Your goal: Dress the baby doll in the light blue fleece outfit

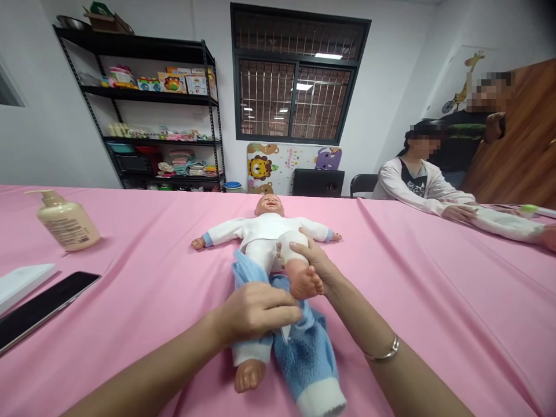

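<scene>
A baby doll (264,229) in a white top lies on its back, head away from me, arms spread. Blue fleecy trousers (306,347) with white cuffs cover one of its legs, the one on my left, whose foot pokes out of the cuff. The other trouser leg lies flat on the cloth. My right hand (310,255) is wrapped round the doll's bare leg (304,281) at the knee, holding it bent and raised. My left hand (256,313) is closed on the trousers just below that foot; its fingertips are partly hidden.
Pink cloth (143,324) covers the table. At left are a pump bottle (69,223), a white box (26,284) and a black phone (43,307). On the right a seated person (412,174) touches another doll's white sleeve (504,225); someone stands behind. Shelves (152,95) stand at the back.
</scene>
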`<state>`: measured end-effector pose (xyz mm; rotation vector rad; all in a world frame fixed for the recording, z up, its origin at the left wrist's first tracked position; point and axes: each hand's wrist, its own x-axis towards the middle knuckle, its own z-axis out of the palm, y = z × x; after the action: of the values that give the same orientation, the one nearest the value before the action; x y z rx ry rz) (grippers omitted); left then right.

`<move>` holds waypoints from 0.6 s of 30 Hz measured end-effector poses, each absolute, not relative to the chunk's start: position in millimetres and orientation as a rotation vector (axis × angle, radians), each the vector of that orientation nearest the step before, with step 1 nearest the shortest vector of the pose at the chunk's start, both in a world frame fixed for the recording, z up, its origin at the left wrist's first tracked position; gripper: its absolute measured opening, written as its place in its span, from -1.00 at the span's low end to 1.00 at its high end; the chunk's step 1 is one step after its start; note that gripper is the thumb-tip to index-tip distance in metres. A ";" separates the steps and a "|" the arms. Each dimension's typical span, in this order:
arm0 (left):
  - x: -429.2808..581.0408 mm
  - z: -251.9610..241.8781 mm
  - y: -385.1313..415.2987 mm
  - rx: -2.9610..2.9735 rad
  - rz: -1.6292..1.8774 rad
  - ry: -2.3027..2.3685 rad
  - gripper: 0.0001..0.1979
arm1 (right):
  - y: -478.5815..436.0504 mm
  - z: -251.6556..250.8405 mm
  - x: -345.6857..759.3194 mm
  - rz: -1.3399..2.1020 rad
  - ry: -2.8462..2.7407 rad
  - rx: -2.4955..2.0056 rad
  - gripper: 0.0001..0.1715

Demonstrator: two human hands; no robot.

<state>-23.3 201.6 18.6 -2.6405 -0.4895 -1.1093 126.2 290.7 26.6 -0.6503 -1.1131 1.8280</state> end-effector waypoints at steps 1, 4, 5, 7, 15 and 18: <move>-23.0 17.2 201.1 -2.630 -1.187 -0.540 -0.81 | 289.1 25.2 121.3 1.793 -1.093 -0.653 0.05; -23.0 14.2 199.6 -2.582 -1.390 -0.665 -0.74 | 286.8 21.5 113.6 1.692 -1.110 -0.674 0.18; -22.8 14.2 199.0 -2.567 -1.419 -0.684 -0.72 | 286.6 19.9 112.6 1.652 -1.146 -0.687 0.20; -21.7 16.5 197.6 -2.553 -1.452 -0.725 -0.69 | 286.9 15.6 111.3 1.561 -1.250 -0.726 0.20; -16.7 34.2 217.2 -2.589 -1.594 -1.478 -0.84 | 290.3 7.3 108.0 1.581 -1.452 -0.654 0.06; -20.3 36.7 243.4 -2.495 -1.574 -1.683 -0.91 | 297.2 4.9 110.8 1.753 -1.411 -0.581 -0.18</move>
<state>-20.3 243.4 36.7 -2.4949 -1.6827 -1.5740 110.8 297.2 4.9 -0.5808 -1.4115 1.7531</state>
